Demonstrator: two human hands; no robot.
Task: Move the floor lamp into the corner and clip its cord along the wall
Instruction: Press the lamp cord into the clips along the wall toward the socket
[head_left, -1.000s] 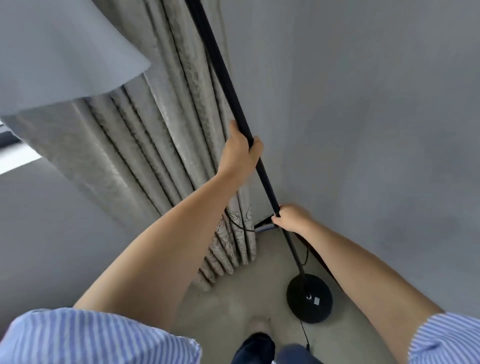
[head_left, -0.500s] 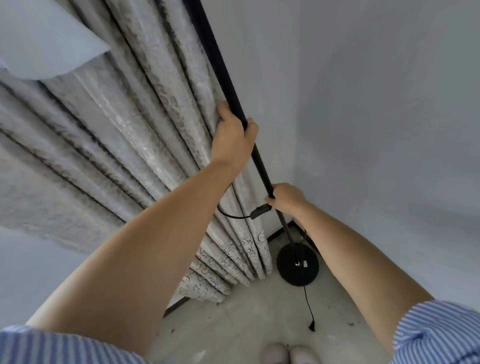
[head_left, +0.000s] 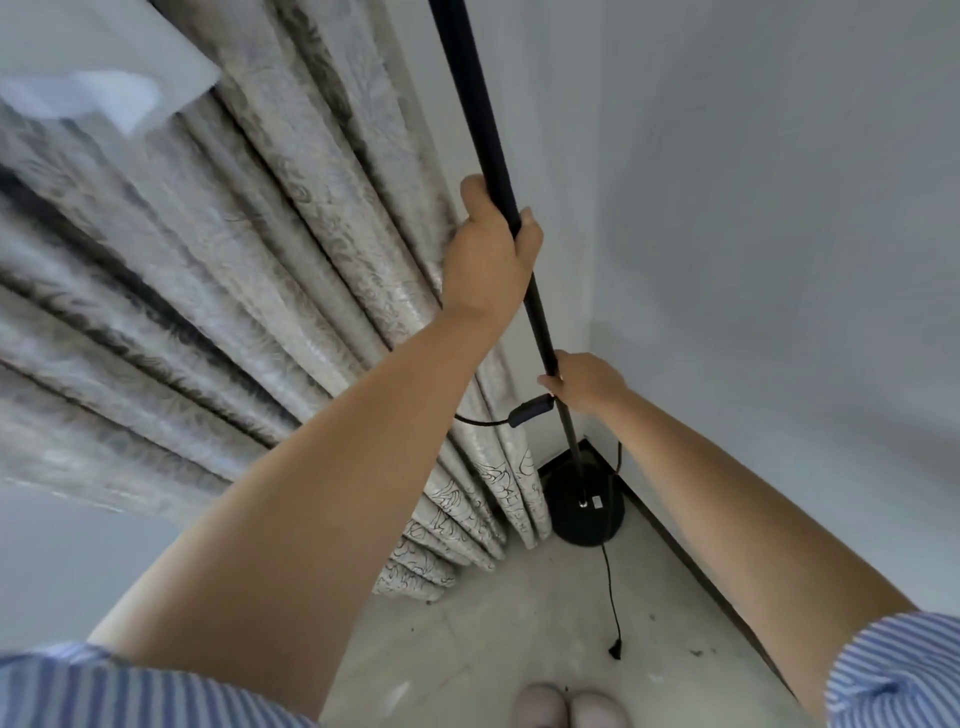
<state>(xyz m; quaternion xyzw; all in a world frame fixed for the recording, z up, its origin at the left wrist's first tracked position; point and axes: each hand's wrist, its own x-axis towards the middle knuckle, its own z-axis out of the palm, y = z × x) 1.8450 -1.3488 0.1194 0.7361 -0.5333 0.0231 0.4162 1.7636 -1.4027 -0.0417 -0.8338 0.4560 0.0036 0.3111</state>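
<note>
The floor lamp's black pole (head_left: 475, 104) rises from a round black base (head_left: 584, 512) that sits in the corner of the room. My left hand (head_left: 488, 254) is wrapped around the pole high up. Lower down, my right hand (head_left: 584, 382) grips the same pole. A black inline switch (head_left: 530, 410) hangs beside my right hand, its cord looping left in front of the curtain. From the base, the black cord (head_left: 609, 582) trails across the floor to a loose plug (head_left: 615, 652). A pale lampshade edge (head_left: 93, 67) shows at the top left.
A patterned grey curtain (head_left: 260, 249) hangs left of the pole down to the floor. White walls (head_left: 779, 234) meet at the corner, with a dark skirting board (head_left: 691, 556) along the right wall. My shoes (head_left: 569, 706) stand on the pale tiled floor.
The lamp base has moved away from my feet into the corner. Both hands kept their hold on the pole, and the cord now trails out on the floor.
</note>
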